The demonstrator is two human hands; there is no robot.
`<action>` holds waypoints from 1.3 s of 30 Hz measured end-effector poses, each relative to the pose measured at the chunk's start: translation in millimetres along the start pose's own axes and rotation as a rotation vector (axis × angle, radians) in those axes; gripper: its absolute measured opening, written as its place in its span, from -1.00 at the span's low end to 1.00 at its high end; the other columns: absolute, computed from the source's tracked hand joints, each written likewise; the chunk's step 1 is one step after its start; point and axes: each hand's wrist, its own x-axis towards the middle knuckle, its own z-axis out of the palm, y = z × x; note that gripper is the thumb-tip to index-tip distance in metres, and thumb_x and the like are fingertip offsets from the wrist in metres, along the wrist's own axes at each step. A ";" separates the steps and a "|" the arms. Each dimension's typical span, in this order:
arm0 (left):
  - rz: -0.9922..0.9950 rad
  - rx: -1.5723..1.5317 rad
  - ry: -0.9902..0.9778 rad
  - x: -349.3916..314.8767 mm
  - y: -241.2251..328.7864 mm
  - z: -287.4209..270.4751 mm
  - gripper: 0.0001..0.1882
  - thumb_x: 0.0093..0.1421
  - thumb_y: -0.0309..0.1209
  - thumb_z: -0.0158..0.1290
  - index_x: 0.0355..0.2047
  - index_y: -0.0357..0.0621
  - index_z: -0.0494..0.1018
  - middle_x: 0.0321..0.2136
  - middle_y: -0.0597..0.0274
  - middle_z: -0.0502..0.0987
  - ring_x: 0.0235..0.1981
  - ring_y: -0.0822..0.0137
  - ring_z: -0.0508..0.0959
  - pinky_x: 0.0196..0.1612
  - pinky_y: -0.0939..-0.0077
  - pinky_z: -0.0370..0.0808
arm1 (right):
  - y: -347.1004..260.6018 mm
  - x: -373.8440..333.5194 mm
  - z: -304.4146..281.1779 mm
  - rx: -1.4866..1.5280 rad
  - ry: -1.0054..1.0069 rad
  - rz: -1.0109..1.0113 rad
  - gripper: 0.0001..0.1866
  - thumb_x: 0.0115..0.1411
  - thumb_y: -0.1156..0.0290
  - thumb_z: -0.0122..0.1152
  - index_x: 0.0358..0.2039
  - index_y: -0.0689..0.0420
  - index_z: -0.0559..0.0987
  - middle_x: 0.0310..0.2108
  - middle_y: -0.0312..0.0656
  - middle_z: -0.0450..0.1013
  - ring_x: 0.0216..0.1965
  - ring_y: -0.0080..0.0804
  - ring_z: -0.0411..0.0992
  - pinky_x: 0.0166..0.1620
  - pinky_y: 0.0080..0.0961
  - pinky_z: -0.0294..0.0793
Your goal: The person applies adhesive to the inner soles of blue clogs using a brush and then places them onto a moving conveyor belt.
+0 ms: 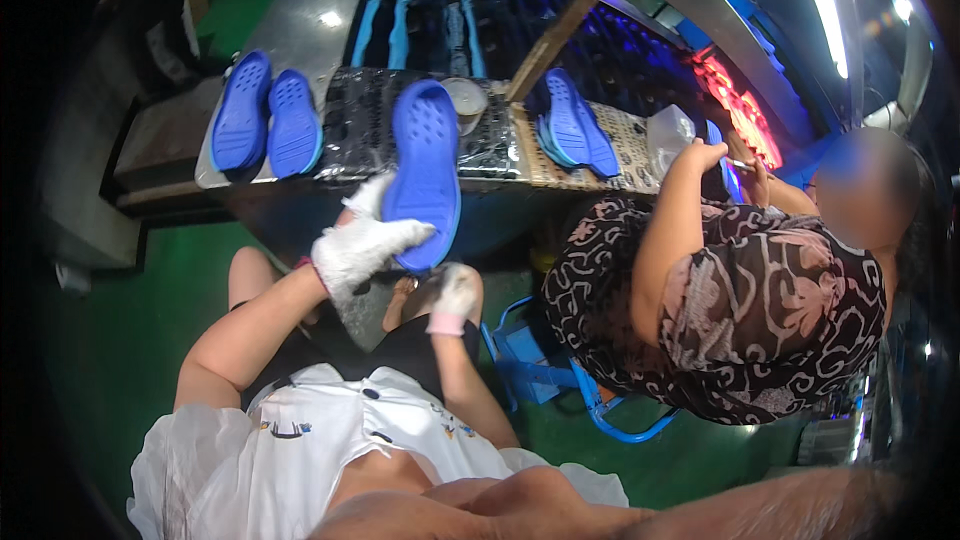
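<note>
"How does the sole [425,165] look?"
"Violet-blue and long, rounded at both ends, with a raised rim. Small round holes cluster toward the far end; a lighter blue edge runs down one side."
"Where is it?"
"Held up at the near edge of the counter [300,25]."
"And the hands?"
"The white-gloved left hand [362,245] grips its near end, thumb across the face. The right hand [456,297] is apart from it; open or closed, I can't tell."

Soles [425,165] are blue, gloves [362,252] white, co-worker's clothes [775,315] swirl-patterned.
</note>
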 end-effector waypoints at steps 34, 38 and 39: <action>-0.049 1.074 0.778 -10.1 54.8 -217.7 -0.32 0.05 0.03 0.17 -0.03 -0.32 0.40 -0.09 -0.10 0.48 -0.05 0.06 0.49 0.01 0.30 0.39 | 7.9 -10.3 12.7 0.090 -0.362 0.493 -0.75 0.27 0.27 0.05 -0.36 0.21 0.50 -0.57 -0.20 0.49 -0.58 -0.48 0.46 -0.48 -0.57 0.46; -0.192 1.047 0.721 -10.7 54.6 -235.7 -0.45 0.10 -0.03 0.13 -0.17 -0.34 0.44 -0.28 -0.13 0.50 -0.24 0.16 0.52 -0.11 0.29 0.42 | -5.2 -15.7 12.5 0.058 -0.412 0.461 -0.76 0.27 0.28 0.03 -0.38 0.20 0.50 -0.60 -0.20 0.48 -0.60 -0.53 0.43 -0.51 -0.60 0.41; -0.178 0.935 0.681 -6.1 45.1 -250.4 -0.49 0.12 -0.06 0.12 -0.25 -0.36 0.47 -0.35 -0.07 0.50 -0.32 0.21 0.50 -0.19 0.31 0.44 | -10.8 -16.5 13.7 0.079 -0.386 0.478 -0.77 0.25 0.29 0.06 -0.38 0.22 0.51 -0.64 -0.23 0.43 -0.66 -0.57 0.35 -0.55 -0.64 0.34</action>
